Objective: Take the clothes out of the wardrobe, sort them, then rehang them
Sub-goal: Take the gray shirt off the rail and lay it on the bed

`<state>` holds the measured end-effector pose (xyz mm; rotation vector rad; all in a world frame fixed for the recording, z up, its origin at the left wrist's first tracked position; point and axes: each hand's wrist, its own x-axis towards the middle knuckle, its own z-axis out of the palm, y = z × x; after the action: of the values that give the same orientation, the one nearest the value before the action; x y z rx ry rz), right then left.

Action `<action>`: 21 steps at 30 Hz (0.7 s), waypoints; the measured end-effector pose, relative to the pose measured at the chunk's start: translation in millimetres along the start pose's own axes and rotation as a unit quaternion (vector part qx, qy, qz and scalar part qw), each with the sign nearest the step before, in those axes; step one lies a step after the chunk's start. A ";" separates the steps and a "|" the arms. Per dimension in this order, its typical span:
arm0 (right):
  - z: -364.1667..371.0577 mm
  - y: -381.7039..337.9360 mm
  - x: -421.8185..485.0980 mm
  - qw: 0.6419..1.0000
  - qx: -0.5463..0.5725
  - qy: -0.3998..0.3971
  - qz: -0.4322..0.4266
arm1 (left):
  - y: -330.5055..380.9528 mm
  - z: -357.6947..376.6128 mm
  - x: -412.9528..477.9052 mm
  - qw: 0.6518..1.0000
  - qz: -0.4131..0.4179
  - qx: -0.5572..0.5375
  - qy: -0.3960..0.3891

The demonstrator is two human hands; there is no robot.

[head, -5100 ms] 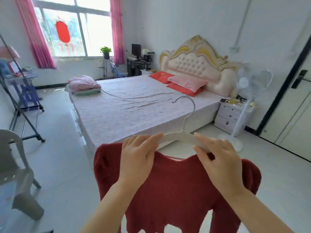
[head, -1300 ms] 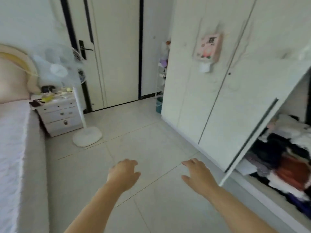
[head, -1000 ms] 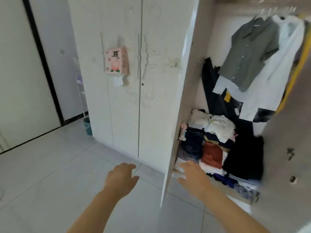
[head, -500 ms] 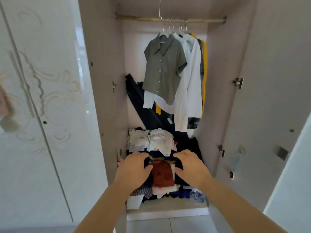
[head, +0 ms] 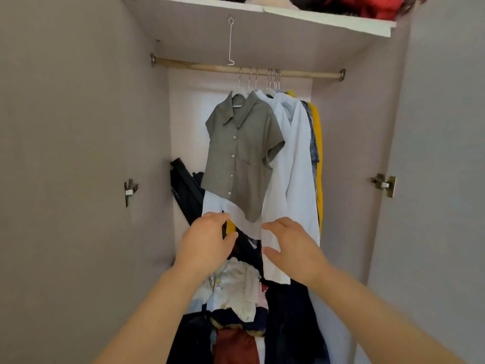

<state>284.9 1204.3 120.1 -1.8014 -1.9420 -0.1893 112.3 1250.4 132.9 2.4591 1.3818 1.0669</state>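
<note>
The open wardrobe fills the view. From its wooden rail point(head: 199, 67) hang several garments on wire hangers: a grey short-sleeved shirt point(head: 240, 156) in front, a white garment point(head: 295, 164) behind it, then a blue patterned and a yellow one point(head: 318, 143). My left hand point(head: 207, 241) and my right hand point(head: 291, 244) are raised side by side just below the grey shirt's hem, in front of the white fabric. Both have relaxed, spread fingers and hold nothing.
Folded and crumpled clothes point(head: 236, 287) are piled on the wardrobe floor under my arms. A dark long object point(head: 183, 185) leans at the back left. A shelf point(head: 262, 11) above the rail carries more clothes. A wire hook point(head: 230, 40) hangs from it.
I turned from the bed, where I held a red sweater on a hanger, to the wardrobe. My empty hands rose from the folded pile up to the hem of the hanging shirts.
</note>
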 end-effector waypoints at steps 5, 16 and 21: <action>-16.3 42.0 92.2 0.999 0.001 0.037 -0.037 | -0.7 10.8 88.8 0.998 -0.022 -0.007 0.061; -40.2 72.6 261.8 0.981 -0.015 0.157 -0.115 | -19.0 13.2 242.6 0.985 0.001 -0.013 0.172; -53.4 73.2 350.6 0.965 -0.049 0.216 -0.137 | -38.6 13.4 318.2 0.976 0.030 -0.025 0.213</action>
<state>363.1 1507.1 302.6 -1.3899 -1.8720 -0.7188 199.6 1526.5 271.2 2.3359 1.3635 1.6986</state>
